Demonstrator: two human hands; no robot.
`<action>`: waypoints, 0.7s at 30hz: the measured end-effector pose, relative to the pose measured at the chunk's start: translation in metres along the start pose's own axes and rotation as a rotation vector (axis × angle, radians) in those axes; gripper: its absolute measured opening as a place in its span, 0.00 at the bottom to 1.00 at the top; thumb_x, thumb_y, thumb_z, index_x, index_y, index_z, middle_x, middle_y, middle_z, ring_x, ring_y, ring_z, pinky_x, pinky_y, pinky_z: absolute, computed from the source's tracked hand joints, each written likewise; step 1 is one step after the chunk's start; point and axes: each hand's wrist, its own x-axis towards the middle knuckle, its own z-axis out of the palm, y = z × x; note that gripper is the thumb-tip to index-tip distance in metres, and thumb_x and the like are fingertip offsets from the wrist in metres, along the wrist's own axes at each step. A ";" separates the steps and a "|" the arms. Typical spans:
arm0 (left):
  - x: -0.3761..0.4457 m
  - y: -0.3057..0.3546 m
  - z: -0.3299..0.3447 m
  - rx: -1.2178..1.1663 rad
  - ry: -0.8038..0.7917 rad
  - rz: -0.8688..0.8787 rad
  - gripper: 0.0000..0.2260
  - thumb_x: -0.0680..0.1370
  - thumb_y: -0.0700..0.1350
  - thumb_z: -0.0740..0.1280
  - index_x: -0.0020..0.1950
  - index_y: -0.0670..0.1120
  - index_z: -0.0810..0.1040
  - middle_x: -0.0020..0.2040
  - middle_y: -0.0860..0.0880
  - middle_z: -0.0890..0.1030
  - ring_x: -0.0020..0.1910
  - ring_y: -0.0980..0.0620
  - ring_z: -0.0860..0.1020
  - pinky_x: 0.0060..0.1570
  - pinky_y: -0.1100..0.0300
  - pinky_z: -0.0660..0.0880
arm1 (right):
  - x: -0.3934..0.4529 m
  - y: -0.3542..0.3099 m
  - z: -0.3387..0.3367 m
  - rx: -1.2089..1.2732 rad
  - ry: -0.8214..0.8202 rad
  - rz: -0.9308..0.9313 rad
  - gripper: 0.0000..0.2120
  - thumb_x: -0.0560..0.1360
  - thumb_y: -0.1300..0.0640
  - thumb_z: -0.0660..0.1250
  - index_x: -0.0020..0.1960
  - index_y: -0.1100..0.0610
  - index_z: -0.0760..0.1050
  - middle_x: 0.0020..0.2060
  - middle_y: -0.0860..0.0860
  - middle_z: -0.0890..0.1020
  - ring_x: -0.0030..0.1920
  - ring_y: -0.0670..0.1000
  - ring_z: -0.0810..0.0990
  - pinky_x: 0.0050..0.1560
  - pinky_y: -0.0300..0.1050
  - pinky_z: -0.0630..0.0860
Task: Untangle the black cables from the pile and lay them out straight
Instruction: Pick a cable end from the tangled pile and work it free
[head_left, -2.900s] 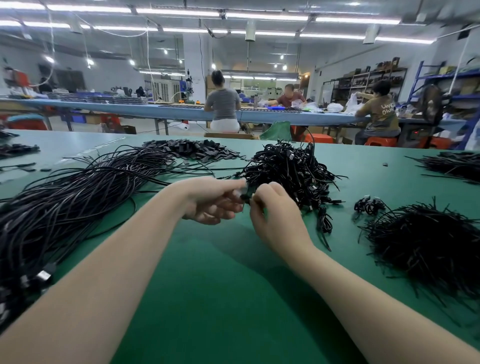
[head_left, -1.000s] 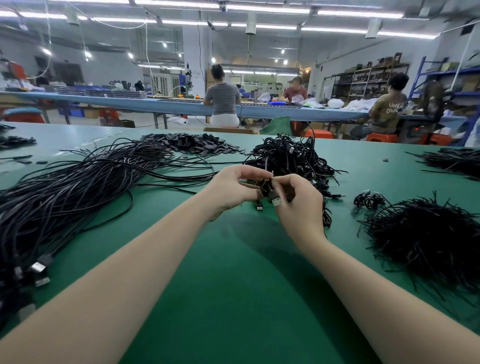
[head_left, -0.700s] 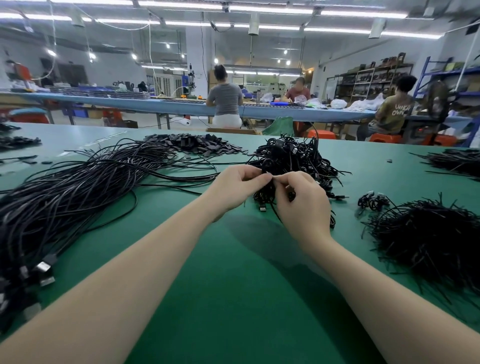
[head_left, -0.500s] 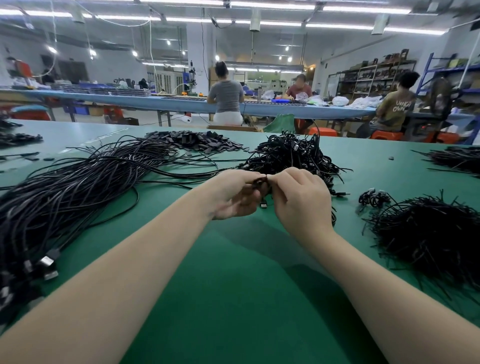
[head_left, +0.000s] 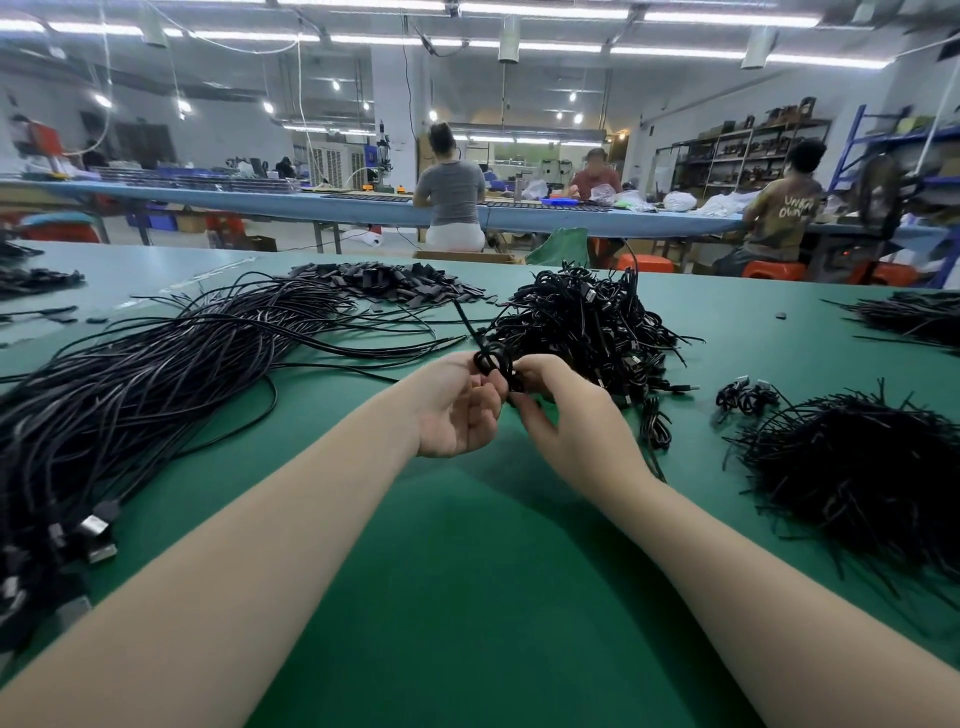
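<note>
Left hand (head_left: 457, 410) and right hand (head_left: 571, 415) both pinching a small coiled cable (head_left: 493, 364) above the green table (head_left: 467, 571), just before the tangled pile (head_left: 587, 322), straightened cables (head_left: 156, 384) at left

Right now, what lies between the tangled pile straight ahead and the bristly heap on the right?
In the head view, a small coiled cable bundle lies on the green table between the tangled pile and the bristly heap.

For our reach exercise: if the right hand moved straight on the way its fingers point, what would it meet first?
Probably the left hand: the right hand points left, both gripping the coiled cable between them. Depth is uncertain.
</note>
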 end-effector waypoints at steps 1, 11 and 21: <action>0.003 -0.003 0.000 0.053 0.058 0.021 0.16 0.76 0.45 0.61 0.28 0.46 0.74 0.23 0.56 0.72 0.18 0.61 0.69 0.20 0.70 0.66 | -0.001 0.001 0.001 0.009 0.007 0.013 0.10 0.77 0.57 0.66 0.58 0.53 0.75 0.50 0.48 0.82 0.50 0.51 0.81 0.50 0.54 0.77; 0.021 -0.037 -0.022 1.485 0.573 0.696 0.06 0.78 0.50 0.60 0.53 0.56 0.73 0.45 0.54 0.82 0.40 0.49 0.77 0.36 0.59 0.68 | 0.063 -0.003 -0.036 0.142 0.452 0.211 0.09 0.77 0.60 0.65 0.42 0.49 0.70 0.38 0.45 0.77 0.36 0.42 0.76 0.36 0.33 0.71; 0.033 -0.039 -0.022 1.483 0.597 0.639 0.07 0.77 0.51 0.60 0.51 0.58 0.76 0.49 0.56 0.80 0.46 0.49 0.78 0.40 0.60 0.72 | 0.138 0.004 -0.071 -0.416 -0.155 0.365 0.15 0.76 0.59 0.62 0.61 0.57 0.75 0.47 0.53 0.79 0.39 0.51 0.76 0.34 0.40 0.70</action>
